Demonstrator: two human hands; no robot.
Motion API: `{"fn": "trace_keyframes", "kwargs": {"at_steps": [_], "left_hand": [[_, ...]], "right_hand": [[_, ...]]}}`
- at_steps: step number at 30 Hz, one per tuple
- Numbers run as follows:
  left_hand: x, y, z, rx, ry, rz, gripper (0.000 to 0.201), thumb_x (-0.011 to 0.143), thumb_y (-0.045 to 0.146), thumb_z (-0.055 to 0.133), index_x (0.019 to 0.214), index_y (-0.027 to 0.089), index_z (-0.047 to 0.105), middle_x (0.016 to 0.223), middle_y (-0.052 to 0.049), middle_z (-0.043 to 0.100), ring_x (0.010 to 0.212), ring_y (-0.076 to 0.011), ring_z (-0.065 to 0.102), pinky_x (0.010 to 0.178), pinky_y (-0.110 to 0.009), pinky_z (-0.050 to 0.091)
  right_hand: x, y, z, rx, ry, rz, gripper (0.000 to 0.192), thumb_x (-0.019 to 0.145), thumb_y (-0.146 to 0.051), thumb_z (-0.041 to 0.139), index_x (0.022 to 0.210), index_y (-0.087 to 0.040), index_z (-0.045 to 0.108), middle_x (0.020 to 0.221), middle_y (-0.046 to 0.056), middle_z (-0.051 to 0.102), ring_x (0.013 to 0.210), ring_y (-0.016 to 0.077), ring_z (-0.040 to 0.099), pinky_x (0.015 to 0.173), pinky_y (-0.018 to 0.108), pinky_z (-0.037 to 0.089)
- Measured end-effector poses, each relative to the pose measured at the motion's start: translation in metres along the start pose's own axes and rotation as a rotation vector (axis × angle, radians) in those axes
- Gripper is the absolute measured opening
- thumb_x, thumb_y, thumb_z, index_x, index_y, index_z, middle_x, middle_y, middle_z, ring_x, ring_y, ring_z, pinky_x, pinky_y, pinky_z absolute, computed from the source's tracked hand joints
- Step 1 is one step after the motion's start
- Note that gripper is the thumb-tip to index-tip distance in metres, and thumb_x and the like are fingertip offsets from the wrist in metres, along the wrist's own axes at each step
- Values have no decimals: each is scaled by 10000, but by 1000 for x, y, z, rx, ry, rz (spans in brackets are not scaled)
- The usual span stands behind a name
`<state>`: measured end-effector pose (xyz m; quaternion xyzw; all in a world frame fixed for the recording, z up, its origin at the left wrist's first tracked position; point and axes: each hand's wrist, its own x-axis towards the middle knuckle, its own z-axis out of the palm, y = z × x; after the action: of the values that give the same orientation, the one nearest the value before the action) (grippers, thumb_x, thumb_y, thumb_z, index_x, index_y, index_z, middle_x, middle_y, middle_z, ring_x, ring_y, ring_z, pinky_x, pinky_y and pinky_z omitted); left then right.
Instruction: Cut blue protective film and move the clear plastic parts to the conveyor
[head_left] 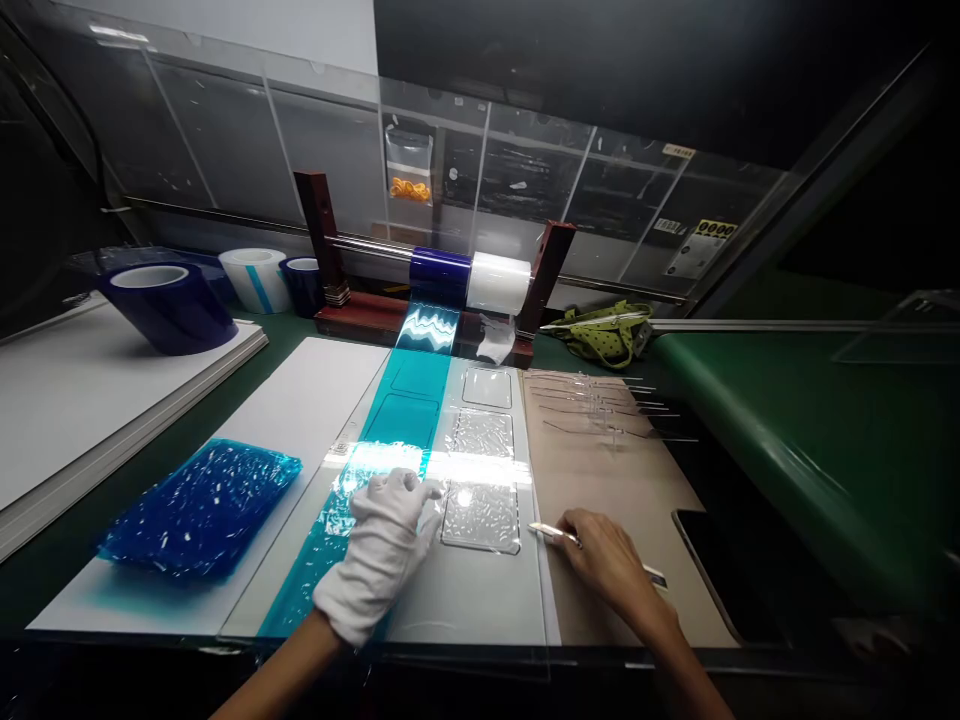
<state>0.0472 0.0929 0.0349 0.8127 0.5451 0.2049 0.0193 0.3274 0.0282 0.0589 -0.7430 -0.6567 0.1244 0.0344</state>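
My left hand, in a white glove, rests on a strip of blue film that lies along a clear glass sheet. Its fingers are bent and the thumb stands apart, with nothing seen between them. The strip runs up to a blue film roll. To the right of that hand are clear film pieces with dark rounded outlines. My bare right hand is closed on a slim white craft knife; its tip points left, near the glass sheet's right edge.
A white roll shares the rod of the wooden stand. A crumpled blue film bundle lies left. Further rolls stand behind it. Thin wired parts and a phone lie right, with a green pouch behind.
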Motion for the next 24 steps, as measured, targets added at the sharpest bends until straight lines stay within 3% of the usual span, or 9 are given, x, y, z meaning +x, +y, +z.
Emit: {"fn": "trace_keyframes", "kwargs": {"at_steps": [5, 11, 14, 18, 24], "left_hand": [[-16, 18, 1, 45, -54, 59, 219, 768, 397, 620, 952, 285, 661, 1022, -86, 568, 918, -281, 531, 798, -451, 413], [-29, 34, 12, 103, 3, 73, 438, 631, 477, 748, 993, 253, 650, 1012, -102, 592, 920, -303, 550, 780, -438, 430], [-28, 30, 29, 144, 100, 101, 431, 747, 461, 664, 1101, 216, 645, 1047, -155, 621, 1001, -334, 556, 842, -479, 414], [-22, 13, 44, 136, 206, 173, 303, 850, 264, 583, 1146, 304, 633, 1013, -83, 677, 964, -240, 597, 875, -411, 412], [-9, 3, 27, 51, 230, 230, 273, 820, 216, 627, 1039, 379, 654, 937, -19, 668, 888, -175, 610, 830, -355, 445]], "right_hand": [[-11, -8, 14, 155, -60, -12, 174, 874, -285, 507, 847, -202, 657, 888, 65, 706, 853, 233, 633, 722, 303, 393], [-10, -7, 13, 422, -159, -90, 250, 869, -352, 481, 773, -178, 632, 760, 41, 677, 748, 195, 624, 678, 277, 428], [-8, -5, 14, 551, -227, -120, 274, 866, -379, 477, 765, -167, 619, 690, 16, 644, 655, 161, 605, 611, 244, 433], [-5, -2, 21, 636, -264, -111, 267, 842, -385, 507, 750, -155, 606, 689, 18, 614, 652, 155, 572, 603, 239, 421], [-4, 10, 22, 659, -238, -70, 276, 832, -399, 506, 750, -153, 599, 666, 10, 555, 647, 155, 502, 596, 254, 365]]}}
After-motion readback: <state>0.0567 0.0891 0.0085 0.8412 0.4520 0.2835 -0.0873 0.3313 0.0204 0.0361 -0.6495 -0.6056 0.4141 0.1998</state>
